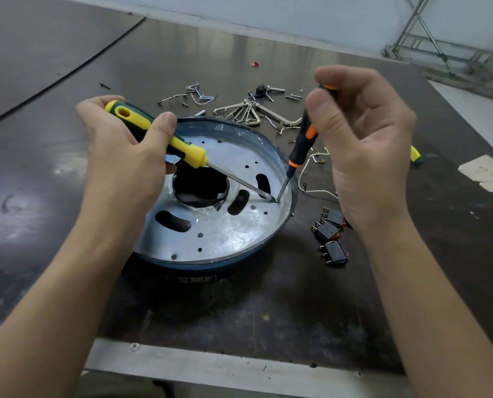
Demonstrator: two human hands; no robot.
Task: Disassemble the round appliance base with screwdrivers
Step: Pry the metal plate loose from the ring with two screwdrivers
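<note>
The round appliance base point(219, 234) lies in the middle of the dark table, a silver perforated metal plate inside a blue rim, with a large central hole. My left hand point(124, 156) grips a yellow and green screwdriver point(165, 133), its shaft slanting down to the plate's right side. My right hand point(363, 145) pinches the top of a black and orange screwdriver point(302, 145) that stands nearly upright. Both tips meet at one spot near the plate's right edge point(276, 200).
Loose screws, hooks and a set of hex keys point(245, 112) lie behind the base. Three black switches point(330, 234) and a white wire point(317, 191) sit to its right. Another yellow and green tool end point(416, 156) shows past my right hand. Tape patches point(486, 172) mark the far right.
</note>
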